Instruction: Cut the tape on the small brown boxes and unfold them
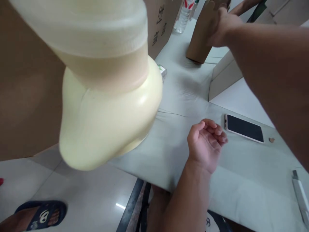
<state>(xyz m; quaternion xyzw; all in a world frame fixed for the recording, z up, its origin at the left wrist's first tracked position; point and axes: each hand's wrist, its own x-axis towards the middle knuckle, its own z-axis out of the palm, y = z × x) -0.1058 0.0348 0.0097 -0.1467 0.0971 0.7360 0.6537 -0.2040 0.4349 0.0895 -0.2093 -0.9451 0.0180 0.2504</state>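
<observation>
My left hand [206, 145] rests palm up above the pale table cover, fingers loosely curled and nothing in the palm. My right arm reaches across from the right edge, and my right hand [224, 30] grips a narrow brown cardboard box [200, 38] that stands tilted on the table. A dark-screened phone [245, 128] with a light rim lies just right of my left hand. Very close on the left is a large, glossy, pale yellow rounded object [111, 119] with a wide translucent neck; its kind I cannot tell.
A big brown carton [161, 29] with printed characters stands behind the yellow object. Beyond are a water bottle [184, 16] and another person's arm [246, 6]. White boxes [228, 75] stand right; a grey-handled cutter [300, 196] lies near the right edge. A slippered foot [42, 216] shows lower left.
</observation>
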